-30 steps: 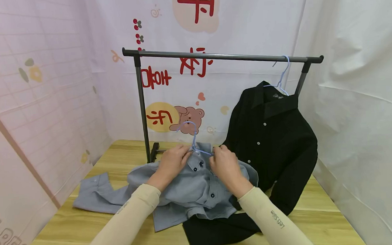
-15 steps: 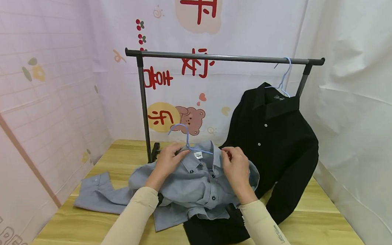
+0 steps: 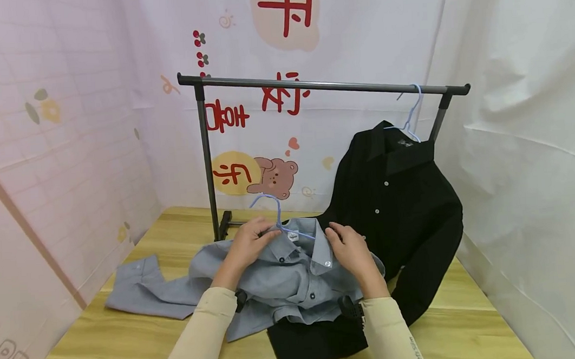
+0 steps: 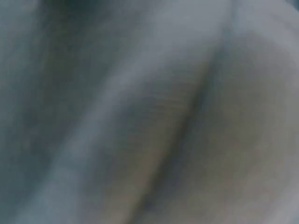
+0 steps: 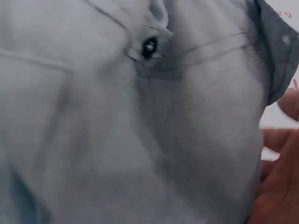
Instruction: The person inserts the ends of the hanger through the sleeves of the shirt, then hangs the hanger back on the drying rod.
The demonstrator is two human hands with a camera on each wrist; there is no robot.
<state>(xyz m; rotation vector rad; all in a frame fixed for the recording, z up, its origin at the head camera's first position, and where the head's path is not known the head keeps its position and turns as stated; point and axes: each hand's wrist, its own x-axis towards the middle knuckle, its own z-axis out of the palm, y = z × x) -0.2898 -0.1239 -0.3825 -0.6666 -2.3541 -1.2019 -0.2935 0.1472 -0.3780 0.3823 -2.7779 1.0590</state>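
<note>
A grey-blue shirt (image 3: 292,277) with dark buttons lies rumpled on the table, its collar facing up. A light-blue hanger (image 3: 278,210) sits inside the collar, its hook above the neck. My left hand (image 3: 246,246) pinches the shirt by the shoulder beside the hanger's neck. My right hand (image 3: 355,252) is by the other shoulder, just right of the folded-out collar flap. In the right wrist view, thumb and fingers (image 5: 278,140) stand apart at the shirt's edge, partly hidden by cloth. The left wrist view is blurred.
Behind stands a dark clothes rack (image 3: 312,85). A black shirt (image 3: 396,206) hangs at its right end on another blue hanger (image 3: 413,108), one black sleeve (image 3: 315,340) reaching under the grey shirt. Below lies a wooden table (image 3: 106,346); printed curtains (image 3: 358,35) surround it.
The hanger's hook and the shirt's neck have sunk slightly. My right hand moved outward from the collar, and the right collar flap now hangs down, showing a white button.
</note>
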